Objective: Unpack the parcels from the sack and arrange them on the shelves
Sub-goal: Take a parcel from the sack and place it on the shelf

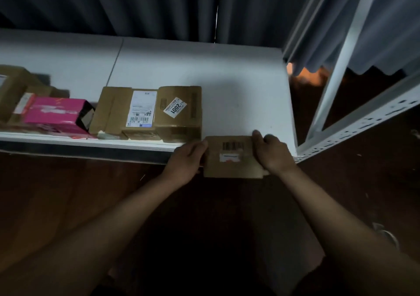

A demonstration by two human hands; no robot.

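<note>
A small brown cardboard parcel [231, 159] with a barcode label sits half over the front edge of the white shelf [227, 80], near its right end. My left hand [186, 161] grips the parcel's left side and my right hand [272, 152] grips its right side. On the shelf to the left lies a larger brown parcel [147, 111] with a white shipping label and a "2001" sticker. A pink box [56, 115] rests beside it. The sack is out of view.
Another brown box [11, 89] stands at the far left of the shelf. The white perforated shelf upright and rail [363, 123] run along the right. Dark curtains [159, 5] hang behind. The floor below is dark.
</note>
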